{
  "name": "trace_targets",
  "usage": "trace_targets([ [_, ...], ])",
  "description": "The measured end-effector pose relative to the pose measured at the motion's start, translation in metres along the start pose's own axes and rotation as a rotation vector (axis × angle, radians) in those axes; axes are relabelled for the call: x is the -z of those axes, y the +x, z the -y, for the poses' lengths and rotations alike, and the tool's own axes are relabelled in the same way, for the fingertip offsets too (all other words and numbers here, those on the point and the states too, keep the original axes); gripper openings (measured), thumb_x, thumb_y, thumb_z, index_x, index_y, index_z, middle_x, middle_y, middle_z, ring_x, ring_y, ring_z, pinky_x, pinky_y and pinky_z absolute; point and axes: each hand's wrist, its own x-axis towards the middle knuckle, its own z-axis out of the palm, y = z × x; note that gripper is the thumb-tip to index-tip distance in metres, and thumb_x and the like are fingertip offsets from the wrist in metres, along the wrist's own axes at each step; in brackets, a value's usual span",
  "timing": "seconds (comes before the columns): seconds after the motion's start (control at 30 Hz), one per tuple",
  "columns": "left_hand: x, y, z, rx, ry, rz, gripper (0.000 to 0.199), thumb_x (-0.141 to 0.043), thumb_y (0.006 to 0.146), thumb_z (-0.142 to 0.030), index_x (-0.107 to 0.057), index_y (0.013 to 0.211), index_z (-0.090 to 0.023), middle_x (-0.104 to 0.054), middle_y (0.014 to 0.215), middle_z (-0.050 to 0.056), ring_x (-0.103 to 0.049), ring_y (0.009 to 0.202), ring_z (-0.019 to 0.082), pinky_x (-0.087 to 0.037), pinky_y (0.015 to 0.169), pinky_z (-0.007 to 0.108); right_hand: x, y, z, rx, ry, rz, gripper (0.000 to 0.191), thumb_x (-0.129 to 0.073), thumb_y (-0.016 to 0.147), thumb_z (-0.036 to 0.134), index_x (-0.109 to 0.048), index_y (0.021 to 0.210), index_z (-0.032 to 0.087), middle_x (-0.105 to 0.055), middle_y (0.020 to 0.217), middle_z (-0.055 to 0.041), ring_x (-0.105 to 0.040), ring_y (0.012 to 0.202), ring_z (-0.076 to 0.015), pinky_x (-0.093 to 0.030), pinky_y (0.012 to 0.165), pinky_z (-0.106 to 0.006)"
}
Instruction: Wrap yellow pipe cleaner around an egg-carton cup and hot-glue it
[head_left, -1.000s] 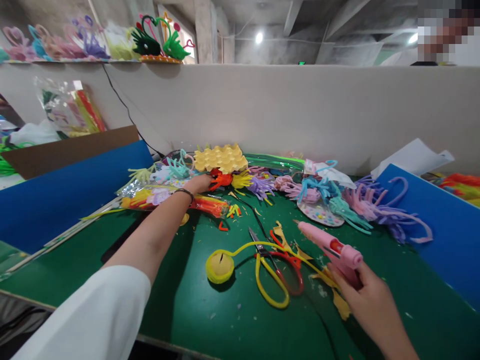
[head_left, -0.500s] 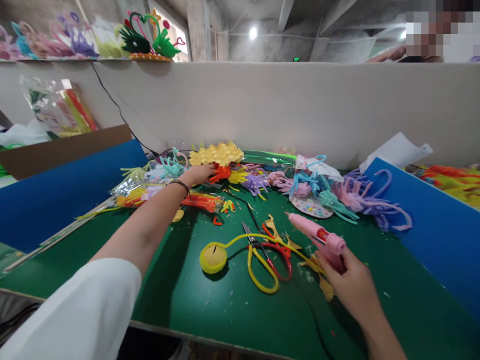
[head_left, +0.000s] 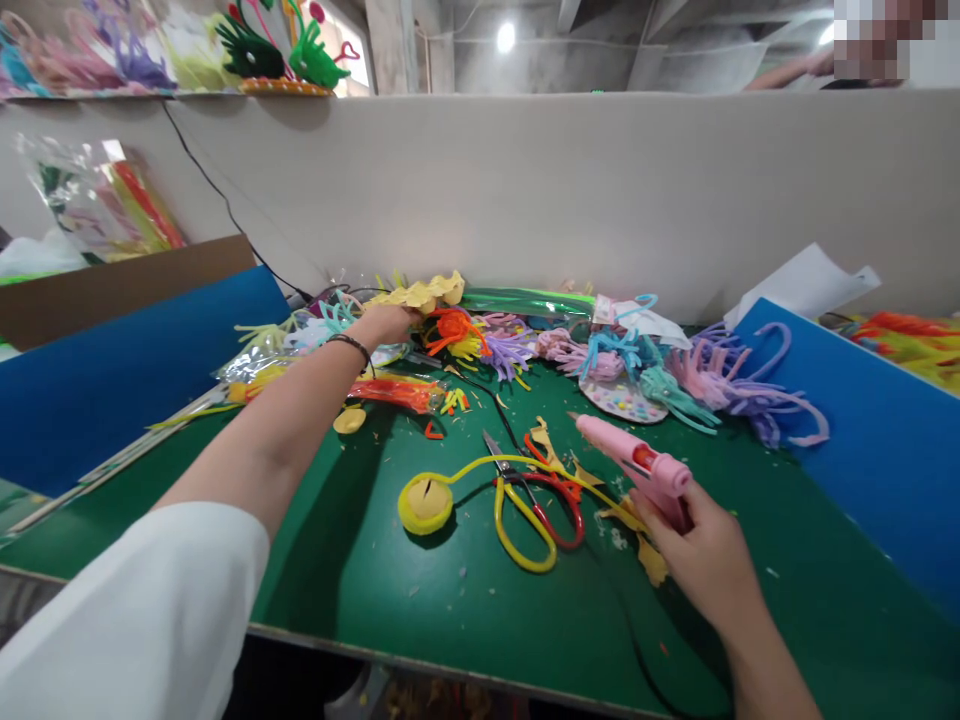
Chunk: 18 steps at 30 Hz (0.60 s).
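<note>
Held pink glue gun [head_left: 634, 455] in right hand [head_left: 709, 550], right of scissors [head_left: 508, 477]; reached beyond scissors to yellow foam [head_left: 421, 293] with left hand [head_left: 390, 322], grip indeterminable.

left fingers [head_left: 408, 316] partly hidden, co-worker [head_left: 870, 50] blurred, cut off

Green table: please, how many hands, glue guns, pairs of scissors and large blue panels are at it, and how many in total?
Hands: 2 (left hand, right hand)
Glue gun: 1
Scissors: 1
Blue panels: 2
Total: 6
</note>
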Motion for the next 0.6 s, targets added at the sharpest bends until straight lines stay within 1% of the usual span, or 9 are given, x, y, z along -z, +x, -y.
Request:
trace_targets([
  [0.07, 0.002, 0.001, -0.004, 0.016, 0.003, -0.008, 0.041, -0.054, 0.084, -0.025, -0.050, 0.124, -0.018, -0.051, 0.129, 0.010, -0.048, 0.117, 0.026, -0.040, 0.096, 0.042, 0.000, 0.000, 0.000, -0.002, -0.012, 0.010, 0.027, -0.050, 0.068, 0.045, -0.058, 0.067, 0.019, -0.057, 0.052, 0.0005, -0.047, 0.047, -0.0134, -0.038, 0.045, -0.022],
  [0.13, 0.003, 0.002, -0.007, 0.018, 0.000, -0.007, 0.037, -0.053, 0.086, -0.029, -0.050, 0.121, -0.016, -0.051, 0.126, 0.011, -0.052, 0.111, 0.025, -0.044, 0.091, 0.046, 0.000, -0.001, 0.000, -0.012, -0.012, 0.000, 0.026, -0.049, 0.069, 0.043, -0.057, 0.068, 0.019, -0.057, 0.053, 0.0006, -0.047, 0.048, -0.0134, -0.039, 0.047, -0.022],
  [0.23, -0.003, 0.002, -0.014, 0.004, -0.013, 0.055, 0.032, -0.052, 0.087, -0.031, -0.052, 0.115, -0.015, -0.055, 0.117, 0.009, -0.057, 0.100, 0.021, -0.049, 0.084, 0.043, 0.000, -0.001, 0.000, -0.012, -0.016, -0.003, 0.025, -0.049, 0.069, 0.043, -0.058, 0.069, 0.019, -0.056, 0.052, 0.0011, -0.046, 0.048, -0.0130, -0.039, 0.047, -0.022],
  [0.33, -0.016, -0.001, -0.022, 0.011, -0.025, 0.126, 0.032, -0.052, 0.087, -0.031, -0.053, 0.114, -0.015, -0.057, 0.114, 0.009, -0.058, 0.096, 0.020, -0.051, 0.080, 0.041, 0.000, -0.001, 0.000, 0.007, -0.010, 0.024, 0.025, -0.050, 0.068, 0.044, -0.059, 0.069, 0.020, -0.057, 0.052, 0.0010, -0.046, 0.046, -0.0129, -0.038, 0.046, -0.022],
  [0.47, -0.028, -0.006, -0.028, 0.059, -0.015, 0.132, 0.033, -0.052, 0.087, -0.031, -0.052, 0.115, -0.015, -0.056, 0.115, 0.009, -0.058, 0.098, 0.021, -0.050, 0.081, 0.041, 0.001, -0.002, 0.004, -0.017, 0.020, 0.008, 0.025, -0.049, 0.070, 0.043, -0.059, 0.071, 0.019, -0.058, 0.055, 0.0007, -0.047, 0.049, -0.0135, -0.039, 0.048, -0.022],
  [0.6, -0.031, -0.003, -0.028, 0.074, -0.012, 0.143, 0.033, -0.052, 0.087, -0.031, -0.052, 0.115, -0.015, -0.056, 0.115, 0.009, -0.058, 0.097, 0.020, -0.050, 0.081, 0.041, 0.001, -0.004, 0.009, -0.042, 0.023, 0.018, 0.025, -0.049, 0.070, 0.042, -0.059, 0.071, 0.019, -0.056, 0.054, 0.0015, -0.046, 0.049, -0.0130, -0.038, 0.048, -0.021],
])
